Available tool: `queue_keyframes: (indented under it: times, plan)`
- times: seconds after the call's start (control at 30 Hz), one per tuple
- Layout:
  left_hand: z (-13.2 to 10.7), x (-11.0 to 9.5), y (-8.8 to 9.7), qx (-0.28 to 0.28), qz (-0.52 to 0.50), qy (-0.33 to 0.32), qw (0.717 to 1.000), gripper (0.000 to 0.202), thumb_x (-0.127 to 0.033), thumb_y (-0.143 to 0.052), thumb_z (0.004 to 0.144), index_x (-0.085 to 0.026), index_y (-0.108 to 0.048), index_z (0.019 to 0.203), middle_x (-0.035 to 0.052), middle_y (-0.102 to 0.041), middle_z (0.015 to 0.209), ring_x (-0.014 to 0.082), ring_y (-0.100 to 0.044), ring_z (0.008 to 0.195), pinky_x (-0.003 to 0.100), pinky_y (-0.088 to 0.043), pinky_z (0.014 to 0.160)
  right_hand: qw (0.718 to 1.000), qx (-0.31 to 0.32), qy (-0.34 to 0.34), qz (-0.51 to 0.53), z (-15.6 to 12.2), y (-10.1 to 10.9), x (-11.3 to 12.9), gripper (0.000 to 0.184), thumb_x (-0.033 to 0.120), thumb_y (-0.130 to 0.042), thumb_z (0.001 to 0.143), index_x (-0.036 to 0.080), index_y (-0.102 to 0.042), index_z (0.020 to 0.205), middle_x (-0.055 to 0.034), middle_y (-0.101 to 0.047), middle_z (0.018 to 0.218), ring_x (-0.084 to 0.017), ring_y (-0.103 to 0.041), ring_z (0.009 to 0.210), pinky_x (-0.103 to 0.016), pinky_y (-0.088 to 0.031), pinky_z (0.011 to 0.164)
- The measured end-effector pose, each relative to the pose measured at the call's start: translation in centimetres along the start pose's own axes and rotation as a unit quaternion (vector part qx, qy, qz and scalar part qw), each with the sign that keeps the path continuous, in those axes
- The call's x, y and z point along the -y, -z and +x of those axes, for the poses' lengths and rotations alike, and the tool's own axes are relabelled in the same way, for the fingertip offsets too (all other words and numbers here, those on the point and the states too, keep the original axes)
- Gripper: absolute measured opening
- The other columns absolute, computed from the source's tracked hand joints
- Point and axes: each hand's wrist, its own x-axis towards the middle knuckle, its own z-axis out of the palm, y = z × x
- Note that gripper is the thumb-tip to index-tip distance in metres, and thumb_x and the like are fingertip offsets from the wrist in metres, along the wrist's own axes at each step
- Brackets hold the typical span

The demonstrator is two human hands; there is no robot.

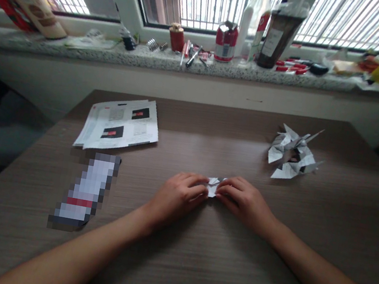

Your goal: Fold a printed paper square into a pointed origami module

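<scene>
One folded paper (212, 192) between left hand (177, 193) and right hand (249, 202)

The brown table (167, 265) is filling most of the view, its broad top seemingly giving both forearms room. Beyond it, a speckled windowsill (144, 63) is bearing a red can (225, 45) and a dark lidded cup (276, 42) — presumably leaving the tabletop for paper. Printed sheets (123, 123) are lying stacked at the far left, with a pixelated, phone-like object (88, 188) resting just nearer, likely within the left hand's reach. At the far right, a spiky paper cluster (289, 171) is sitting well apart, perhaps so its points stay uncrushed. Both hands are curling inward, each pinching one side of the small folded paper at the table's middle — a two-sided grip that is probably steadying so light a thing.
</scene>
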Motion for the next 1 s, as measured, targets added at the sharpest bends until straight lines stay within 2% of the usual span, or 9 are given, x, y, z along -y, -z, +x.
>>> queue_keyframes:
  times: [0.2, 0.33, 0.6, 0.77, 1.0]
  plan:
    - [0.6, -0.2, -0.1, -0.02, -0.087, 0.069, 0.994, 0.007, -0.023, -0.063, 0.1, -0.02, -0.069, 0.103, 0.0063, -0.07, 0.119, 0.0227, -0.065, 0.11, 0.043, -0.053, 0.098, 0.999, -0.023, -0.044, 0.019, 0.3, -0.5, 0.0, 0.009, 0.024, -0.061, 0.102, 0.02, -0.068, 0.099, -0.0077, -0.069, 0.1, -0.023, -0.063, 0.096, -0.037, -0.053, 0.084]
    - [1.0, -0.3, -0.1, -0.026, -0.113, 0.087, 0.989, 0.005, -0.02, -0.064, 0.099, -0.02, -0.068, 0.1, 0.0052, -0.07, 0.115, 0.0218, -0.065, 0.108, 0.041, -0.053, 0.097, 0.998, -0.036, -0.05, 0.007, 0.6, -0.6, 0.0, 0.007, 0.023, -0.06, 0.102, 0.02, -0.067, 0.102, -0.0075, -0.069, 0.098, -0.023, -0.064, 0.093, -0.035, -0.052, 0.081]
    - [1.3, -0.5, -0.5, -0.037, -0.108, 0.093, 0.989, 0.007, -0.016, -0.065, 0.097, -0.02, -0.065, 0.102, 0.0048, -0.07, 0.11, 0.0216, -0.065, 0.105, 0.039, -0.052, 0.096, 0.999, -0.021, -0.003, -0.045, 0.3, -0.5, -0.2, 0.014, 0.023, -0.057, 0.104, 0.02, -0.07, 0.108, -0.0089, -0.071, 0.102, -0.022, -0.064, 0.093, -0.035, -0.052, 0.079]
    - [0.9, -0.3, -0.6, -0.042, -0.053, 0.069, 0.995, 0.008, -0.021, -0.063, 0.1, -0.021, -0.069, 0.106, 0.005, -0.073, 0.111, 0.0215, -0.068, 0.102, 0.037, -0.055, 0.091, 0.996, 0.002, 0.028, -0.082, 0.1, 0.0, -0.2, 0.021, 0.024, -0.055, 0.105, 0.021, -0.07, 0.118, -0.0104, -0.071, 0.11, -0.023, -0.065, 0.098, -0.037, -0.054, 0.083]
    - [0.3, 0.1, 0.1, 0.006, 0.046, -0.029, 0.999, 0.021, -0.023, -0.059, 0.104, -0.022, -0.068, 0.123, 0.0064, -0.071, 0.127, 0.0234, -0.069, 0.11, 0.038, -0.059, 0.092, 0.992, 0.023, 0.042, -0.121, 0.0, 0.4, 0.2, 0.025, 0.022, -0.054, 0.105, 0.018, -0.07, 0.124, -0.0134, -0.07, 0.115, -0.026, -0.066, 0.102, -0.041, -0.058, 0.086]
